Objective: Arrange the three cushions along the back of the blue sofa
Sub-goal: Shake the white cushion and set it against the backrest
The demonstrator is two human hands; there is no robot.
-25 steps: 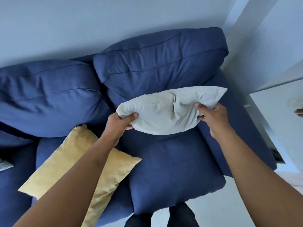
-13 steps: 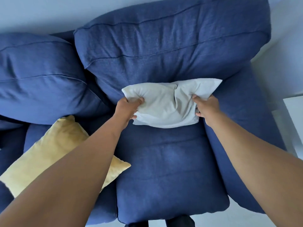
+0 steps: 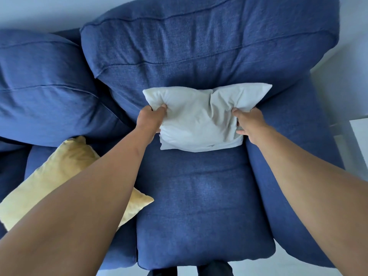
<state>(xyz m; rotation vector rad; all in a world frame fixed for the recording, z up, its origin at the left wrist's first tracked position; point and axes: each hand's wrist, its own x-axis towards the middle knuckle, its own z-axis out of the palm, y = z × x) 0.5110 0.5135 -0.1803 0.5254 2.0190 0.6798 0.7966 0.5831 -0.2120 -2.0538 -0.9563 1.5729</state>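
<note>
A white cushion [image 3: 201, 118] leans against the back of the blue sofa [image 3: 199, 46] on its right-hand seat, its lower edge resting on the seat. My left hand [image 3: 150, 118] grips its left side and my right hand [image 3: 250, 124] grips its right side. A yellow cushion [image 3: 65, 172] lies flat on the middle seat to the left, partly hidden under my left forearm. No third cushion is in view.
The sofa's right armrest [image 3: 298, 156] runs beside the white cushion. A second blue back pillow [image 3: 43, 86] sits at the left. A white surface [image 3: 360, 136] shows at the right edge, beyond the armrest. Pale floor lies below the seat's front edge.
Both hands have carried the white cushion down and back until it rests against the sofa's back pillow. The view has moved closer to the sofa.
</note>
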